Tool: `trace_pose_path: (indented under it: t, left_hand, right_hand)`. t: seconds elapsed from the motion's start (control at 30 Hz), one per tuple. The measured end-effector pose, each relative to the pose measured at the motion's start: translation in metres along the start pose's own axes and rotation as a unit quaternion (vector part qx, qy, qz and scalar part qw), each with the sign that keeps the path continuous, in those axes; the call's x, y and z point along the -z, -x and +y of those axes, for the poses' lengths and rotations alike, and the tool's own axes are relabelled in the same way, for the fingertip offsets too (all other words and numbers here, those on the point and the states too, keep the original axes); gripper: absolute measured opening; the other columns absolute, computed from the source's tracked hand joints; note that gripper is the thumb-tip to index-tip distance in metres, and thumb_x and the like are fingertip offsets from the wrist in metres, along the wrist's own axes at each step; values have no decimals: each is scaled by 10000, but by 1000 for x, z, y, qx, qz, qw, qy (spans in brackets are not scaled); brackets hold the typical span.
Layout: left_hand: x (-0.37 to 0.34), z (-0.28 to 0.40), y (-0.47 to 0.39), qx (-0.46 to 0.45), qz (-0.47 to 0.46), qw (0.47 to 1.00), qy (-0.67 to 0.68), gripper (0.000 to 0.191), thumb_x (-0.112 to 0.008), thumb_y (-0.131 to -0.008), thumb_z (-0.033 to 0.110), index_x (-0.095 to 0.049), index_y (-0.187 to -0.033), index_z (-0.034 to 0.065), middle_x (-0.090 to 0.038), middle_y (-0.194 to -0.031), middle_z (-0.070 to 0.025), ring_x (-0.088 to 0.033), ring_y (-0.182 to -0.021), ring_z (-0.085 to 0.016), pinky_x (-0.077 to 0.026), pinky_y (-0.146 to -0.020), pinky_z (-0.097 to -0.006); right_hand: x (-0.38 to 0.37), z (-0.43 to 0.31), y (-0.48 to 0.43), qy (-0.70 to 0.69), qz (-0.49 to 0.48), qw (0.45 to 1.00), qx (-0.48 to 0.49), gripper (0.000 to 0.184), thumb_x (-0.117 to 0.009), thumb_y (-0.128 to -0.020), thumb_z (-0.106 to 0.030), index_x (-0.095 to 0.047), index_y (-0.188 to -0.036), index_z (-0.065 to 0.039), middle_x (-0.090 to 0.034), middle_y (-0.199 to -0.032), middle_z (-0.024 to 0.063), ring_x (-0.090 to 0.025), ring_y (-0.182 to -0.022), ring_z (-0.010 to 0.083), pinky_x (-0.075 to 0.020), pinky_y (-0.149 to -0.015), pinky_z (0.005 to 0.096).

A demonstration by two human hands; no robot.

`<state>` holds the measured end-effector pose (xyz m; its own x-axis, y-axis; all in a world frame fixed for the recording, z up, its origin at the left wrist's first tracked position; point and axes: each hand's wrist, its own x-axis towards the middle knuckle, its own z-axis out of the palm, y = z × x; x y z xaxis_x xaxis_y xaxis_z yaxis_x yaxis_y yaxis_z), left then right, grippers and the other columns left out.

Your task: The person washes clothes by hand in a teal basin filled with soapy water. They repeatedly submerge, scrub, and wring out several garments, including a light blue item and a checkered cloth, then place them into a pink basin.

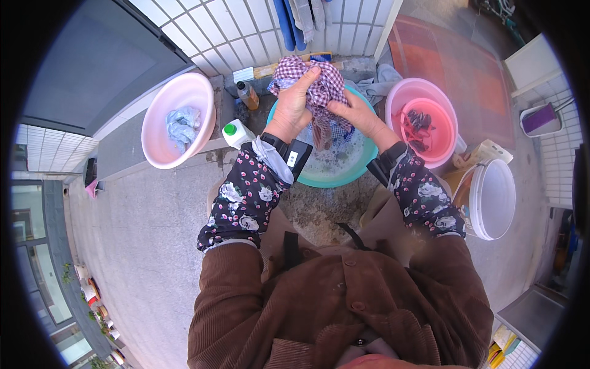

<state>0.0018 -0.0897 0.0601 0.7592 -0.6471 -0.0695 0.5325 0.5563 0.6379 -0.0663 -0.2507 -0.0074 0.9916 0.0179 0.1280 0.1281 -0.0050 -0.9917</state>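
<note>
My left hand (295, 106) grips a bunched red-and-white checked cloth (325, 85), thumb on top. On the cloth's right side, my right hand (357, 114) holds it between thumb and fingers. The cloth is raised over a teal plastic basin (332, 182) of sudsy water (332, 161), and its lower end hangs down towards the suds. A blue-and-white checked part (340, 131) shows beneath it; whether this is a separate cloth I cannot tell. Both forearms wear floral sleeve covers, with dark devices strapped at the wrists.
Left stand a pink basin (154, 138) with light-blue cloth (183, 127), a white green-capped bottle (237, 133) and an amber bottle (249, 96). Right are nested pink basins (396, 99) with dark items and a white bucket (498, 200). A blue-bristled brush (321, 56) and grey cloth (385, 83) lie behind.
</note>
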Motion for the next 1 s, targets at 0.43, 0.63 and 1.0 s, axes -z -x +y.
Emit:
trace_pose_path:
  t: [0.43,0.63,1.0]
  left_hand:
    - [41,-3,-5,113,127,985,-9,367,-611,-942,269,-607,-1227,37,-684,-1166,-116,-662,-1054,-255,-516,-948,-412]
    - [38,-7,-1,92,29,992,86,424,-603,-940,355,-596,-1265,83,-659,-1222,-103,-635,-1106,-276,-477,-1007,-456]
    - [40,-28,-16,-43,96,993,-61,223,-606,-947,130,-635,-1124,-3,-678,-1109,-107,-668,-994,-231,-550,-876,-373]
  right_hand:
    - [3,-18,-13,-275,180,944,-44,396,-440,-1038,-233,-420,-1413,-106,-597,-1289,128,-647,-1103,277,-559,-887,477]
    - [-21,-39,-7,-408,97,908,-15,388,-417,-1044,-222,-461,-1382,-36,-579,-1336,136,-604,-1180,259,-513,-993,444]
    - [-8,-58,4,-289,41,948,-128,592,-632,-936,-340,-436,-1406,-36,-563,-1337,138,-584,-1191,283,-526,-939,527]
